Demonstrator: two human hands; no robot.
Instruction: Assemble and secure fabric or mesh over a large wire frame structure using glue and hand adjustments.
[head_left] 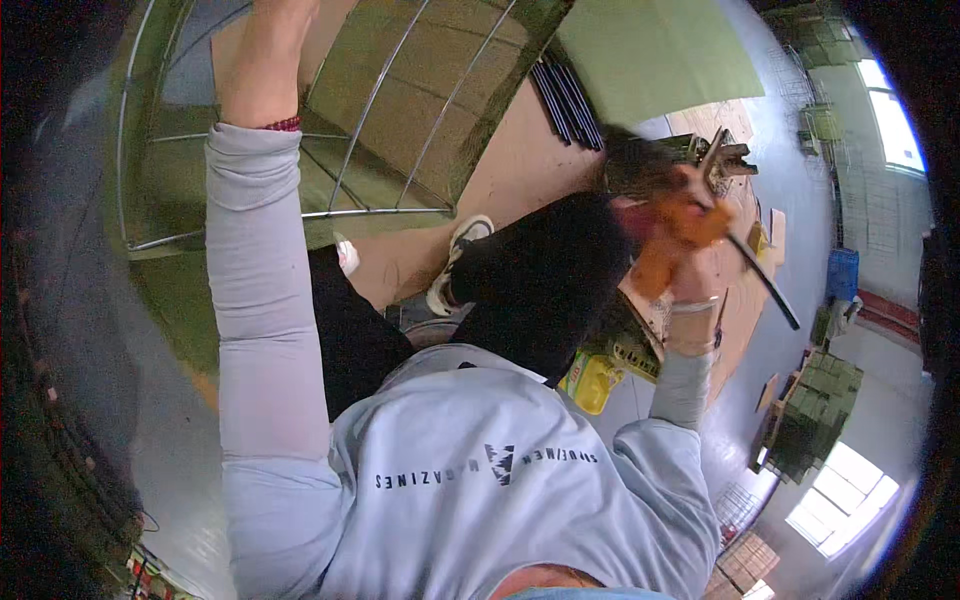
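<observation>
My left arm, in a pale grey sleeve, reaches up to the top edge, with a dark red bead bracelet at the cuff. My left hand (277, 45) is cut off there, its fingers out of sight. It is nearest a wire frame (375, 95) with olive-green panels. At the right, my right hand (690, 265) is smeared by motion, with something bright orange around it, perhaps a glove. It is closed around a long dark rod-like tool (765, 280), whose black end sticks out to the lower right. The tool's exact kind is blurred.
Several black rods (566, 100) lie on brown cardboard (510, 150) ahead. A green sheet (660, 60) lies beyond. Metal parts (735, 155) are by my right hand. A yellow container (597, 384) stands beside my right leg. Green stacks (815, 415) stand farther right.
</observation>
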